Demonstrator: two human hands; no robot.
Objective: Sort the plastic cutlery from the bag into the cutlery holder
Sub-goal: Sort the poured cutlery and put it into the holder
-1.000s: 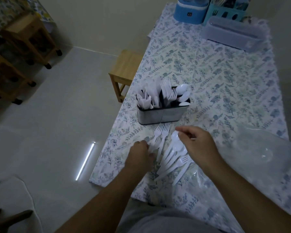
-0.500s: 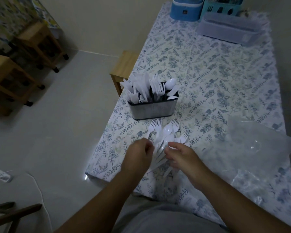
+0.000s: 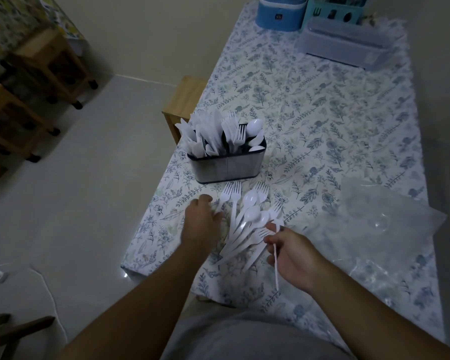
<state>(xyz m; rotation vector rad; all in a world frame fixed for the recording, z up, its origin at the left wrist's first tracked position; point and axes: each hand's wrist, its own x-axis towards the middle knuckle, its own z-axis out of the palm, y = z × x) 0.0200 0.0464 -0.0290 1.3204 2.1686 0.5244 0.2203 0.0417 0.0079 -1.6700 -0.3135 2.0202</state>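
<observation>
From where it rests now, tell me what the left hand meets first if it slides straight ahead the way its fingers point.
Most likely the cutlery holder. The left hand points up the table toward its near left corner, with only bare tablecloth between. Depth is unclear, so it might slip just past that corner.

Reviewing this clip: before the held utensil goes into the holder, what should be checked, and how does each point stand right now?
1. Right hand has a grip on one thin white plastic utensil: ok.
2. Utensil type identified: cannot tell, its head is hidden by the fingers.
3. Grey oblong cutlery holder stands upright on the floral tablecloth: ok.
4. Holder compartments sorted, knives left, forks middle, spoons right: ok.
5. Path from hand to holder clear: ok, only the loose pile of white forks and spoons lies flat between them.
6. Left hand out of the way: ok, resting beside the pile.
</observation>
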